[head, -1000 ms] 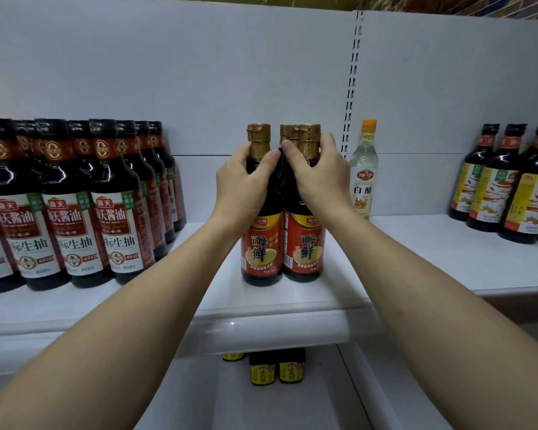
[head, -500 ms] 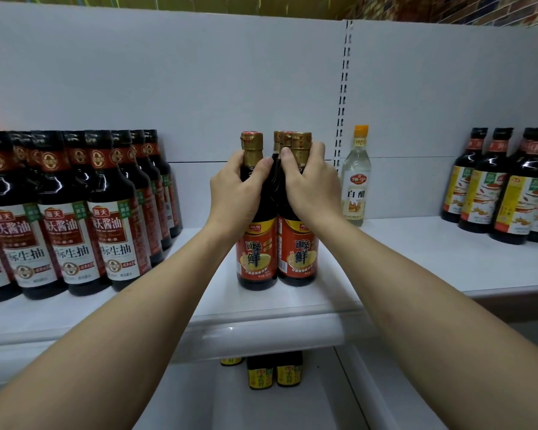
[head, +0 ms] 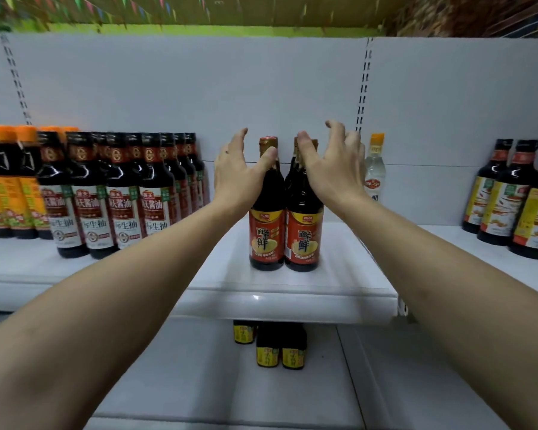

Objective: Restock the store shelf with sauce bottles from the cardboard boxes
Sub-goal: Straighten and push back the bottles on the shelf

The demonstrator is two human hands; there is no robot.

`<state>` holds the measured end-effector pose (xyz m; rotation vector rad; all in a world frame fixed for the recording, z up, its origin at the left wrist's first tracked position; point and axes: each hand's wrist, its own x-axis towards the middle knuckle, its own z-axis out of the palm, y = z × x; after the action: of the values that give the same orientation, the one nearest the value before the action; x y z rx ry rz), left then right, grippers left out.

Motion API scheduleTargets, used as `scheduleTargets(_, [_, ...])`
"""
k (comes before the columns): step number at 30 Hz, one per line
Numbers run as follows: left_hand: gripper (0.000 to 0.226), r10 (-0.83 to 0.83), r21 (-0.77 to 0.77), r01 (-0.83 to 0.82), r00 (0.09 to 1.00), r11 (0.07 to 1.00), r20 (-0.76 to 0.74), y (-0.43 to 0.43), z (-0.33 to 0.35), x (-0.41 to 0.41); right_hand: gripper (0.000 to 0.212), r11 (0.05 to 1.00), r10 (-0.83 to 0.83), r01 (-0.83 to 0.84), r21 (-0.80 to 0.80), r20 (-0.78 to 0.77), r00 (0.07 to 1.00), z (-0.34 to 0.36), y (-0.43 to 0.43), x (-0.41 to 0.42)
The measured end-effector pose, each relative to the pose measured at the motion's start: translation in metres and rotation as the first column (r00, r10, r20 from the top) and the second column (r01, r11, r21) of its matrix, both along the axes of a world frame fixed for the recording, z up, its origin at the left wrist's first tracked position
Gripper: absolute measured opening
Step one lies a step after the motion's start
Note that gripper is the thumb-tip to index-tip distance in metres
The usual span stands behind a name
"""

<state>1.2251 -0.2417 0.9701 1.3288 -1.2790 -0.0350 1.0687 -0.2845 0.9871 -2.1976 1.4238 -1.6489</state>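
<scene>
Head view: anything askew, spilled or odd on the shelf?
Nothing spilled or tilted. The dark red-labelled sauce bottles stand upright on the white shelf. One clear orange-capped bottle stands alone beside them.

Two hands (head: 239,175) (head: 333,172), two front red-label bottles (head: 267,234) (head: 303,237), one clear bottle (head: 374,169)

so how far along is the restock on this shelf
Done: red-label sauce bottles stand upright on the shelf. In hand: nothing; the left hand and right hand are open at their necks. Left: bare shelf either side to fill; how much stock remains isn't visible.
</scene>
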Motion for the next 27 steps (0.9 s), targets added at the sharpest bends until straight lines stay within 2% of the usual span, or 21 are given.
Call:
scheduleTargets(4, [0.073,0.198,-0.032,-0.195,0.963,0.98,0.184,0.026,-0.009,0.014,0.067,0.978,-0.039,0.012,-0.21,-0.124,0.992,-0.007,0.014,0.019])
scheduleTargets(7, [0.071,0.309,-0.053,-0.305,0.925,0.951,0.22,0.051,-0.012,0.038,0.069,0.962,-0.023,-0.044,-0.268,-0.239,0.971,-0.012,0.025,0.043])
scheduleTargets(13, [0.07,0.461,-0.058,-0.459,0.867,0.887,0.19,0.12,-0.019,0.115,0.067,0.961,0.157,-0.213,-0.178,-0.283,0.946,-0.007,0.075,0.127])
scheduleTargets(20, [0.074,0.611,0.019,-0.627,0.765,0.779,0.203,0.241,-0.048,0.246,0.067,0.9,0.352,-0.415,-0.134,-0.339,0.872,-0.029,0.174,0.281])
scheduleTargets(24, [0.07,0.645,0.114,-0.686,0.719,0.718,0.26,0.318,-0.065,0.328,0.066,0.848,0.47,-0.528,-0.049,-0.392,0.791,-0.046,0.233,0.381])
scheduleTargets(27, [0.069,0.69,0.182,-0.734,0.678,0.655,0.251,0.378,-0.081,0.386,0.065,0.8,0.526,-0.6,-0.002,-0.48,0.702,-0.065,0.279,0.45])
